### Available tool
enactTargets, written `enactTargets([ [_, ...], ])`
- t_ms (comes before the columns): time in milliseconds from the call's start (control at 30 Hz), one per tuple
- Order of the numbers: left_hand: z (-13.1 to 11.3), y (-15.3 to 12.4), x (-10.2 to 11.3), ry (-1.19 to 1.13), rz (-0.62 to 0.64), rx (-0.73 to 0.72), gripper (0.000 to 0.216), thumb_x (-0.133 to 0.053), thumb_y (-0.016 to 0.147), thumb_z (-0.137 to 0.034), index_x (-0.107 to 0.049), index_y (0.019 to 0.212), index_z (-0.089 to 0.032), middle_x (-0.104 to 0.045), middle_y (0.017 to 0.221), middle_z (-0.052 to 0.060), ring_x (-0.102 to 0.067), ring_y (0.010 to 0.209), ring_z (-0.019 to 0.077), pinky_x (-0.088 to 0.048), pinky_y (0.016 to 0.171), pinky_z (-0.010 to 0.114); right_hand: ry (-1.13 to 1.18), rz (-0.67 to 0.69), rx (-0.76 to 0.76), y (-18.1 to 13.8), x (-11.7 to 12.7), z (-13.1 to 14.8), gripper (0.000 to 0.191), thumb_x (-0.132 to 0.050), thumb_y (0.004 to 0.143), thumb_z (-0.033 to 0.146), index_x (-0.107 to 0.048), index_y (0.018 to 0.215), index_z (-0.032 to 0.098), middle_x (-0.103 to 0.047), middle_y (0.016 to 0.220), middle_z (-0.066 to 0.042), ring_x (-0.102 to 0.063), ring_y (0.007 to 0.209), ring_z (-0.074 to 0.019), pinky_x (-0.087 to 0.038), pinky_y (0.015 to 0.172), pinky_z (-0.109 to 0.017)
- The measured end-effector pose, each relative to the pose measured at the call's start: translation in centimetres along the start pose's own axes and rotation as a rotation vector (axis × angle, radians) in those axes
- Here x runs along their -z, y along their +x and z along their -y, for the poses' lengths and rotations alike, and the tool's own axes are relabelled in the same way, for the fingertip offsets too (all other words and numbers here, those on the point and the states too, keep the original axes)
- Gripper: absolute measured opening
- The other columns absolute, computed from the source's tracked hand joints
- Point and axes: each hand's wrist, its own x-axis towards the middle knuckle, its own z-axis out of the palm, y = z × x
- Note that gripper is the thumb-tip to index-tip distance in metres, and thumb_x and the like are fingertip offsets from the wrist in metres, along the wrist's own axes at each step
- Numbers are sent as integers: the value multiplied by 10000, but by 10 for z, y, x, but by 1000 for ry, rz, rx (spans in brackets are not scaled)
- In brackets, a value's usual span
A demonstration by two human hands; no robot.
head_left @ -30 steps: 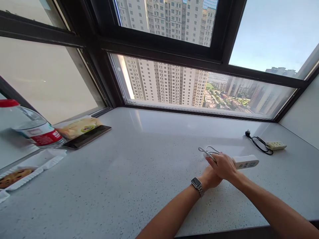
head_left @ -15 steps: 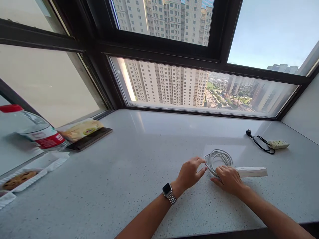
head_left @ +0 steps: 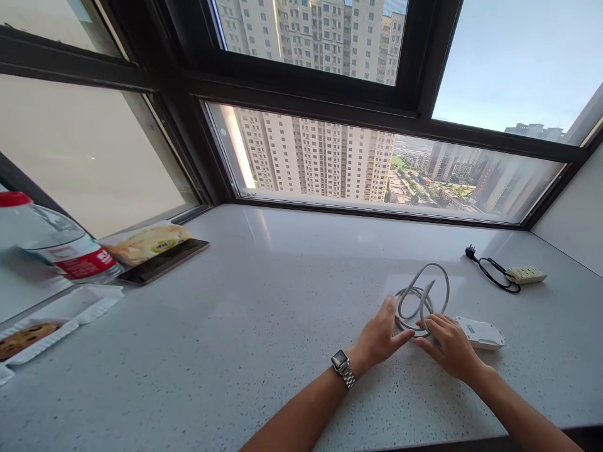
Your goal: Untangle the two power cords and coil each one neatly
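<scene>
A white power strip (head_left: 481,333) lies on the speckled white windowsill counter (head_left: 264,314), with its white cable (head_left: 424,295) looped in coils beside it. My left hand (head_left: 380,338), with a metal watch on the wrist, rests against the left side of the coils, fingers stretched out. My right hand (head_left: 447,344) is curled over the near side of the cable, next to the strip's end, fingers bent on the coils. One loop of cable stands up above the counter.
A small beige adapter with a black cord (head_left: 511,275) lies at the far right. At the left are a water bottle (head_left: 51,245), a dark tablet with a snack packet (head_left: 155,251) on it, and a white tray with a cookie (head_left: 28,336). Windows ring the counter.
The cable coils have loosened and one loop has risen. The power strip has turned over from its edge. My left hand went from a pinch on the cable to flat fingers beside it.
</scene>
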Motion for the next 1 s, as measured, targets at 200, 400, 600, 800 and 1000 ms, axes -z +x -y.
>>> enactTargets([
  [200,-15,0,10,-28,-115,-128,716,-430,907,-436,-65,1485,-224,-36,1562,133,-62,1431,282,-230,1115,527,35,82,-35,8,0,-1,514,-230,1002,387,-588,691,189,-591,691,-51,-525,652,-159,-380,645,-291],
  [400,-22,17,-1,-226,-54,-44,453,-288,943,-500,-615,1047,-203,-649,1131,98,-471,1237,263,-301,1068,504,94,85,-32,10,-4,-8,518,-228,999,409,-634,764,189,-630,741,-73,-552,714,-176,-390,695,-305],
  [600,-22,43,-4,-1247,-394,403,449,-406,883,-556,-495,683,-163,-616,574,33,-673,651,193,-522,765,351,241,-130,-142,3,-16,-14,554,-206,979,482,-512,620,193,-544,635,-39,-498,578,-145,-377,569,-259],
  [800,-13,44,11,-1526,-295,797,328,-329,948,-295,-469,1179,-109,-509,473,-52,-557,379,119,-514,520,268,422,-326,-239,7,-8,-7,488,-276,965,492,-519,662,198,-569,684,-53,-548,626,-165,-417,593,-264],
  [1000,-8,40,3,-738,-201,529,377,-404,886,-298,-546,1215,-184,-656,822,47,-563,454,102,-485,504,241,211,-123,-147,28,-5,2,470,-312,968,461,-602,725,182,-589,764,-74,-547,678,-168,-402,620,-262],
])
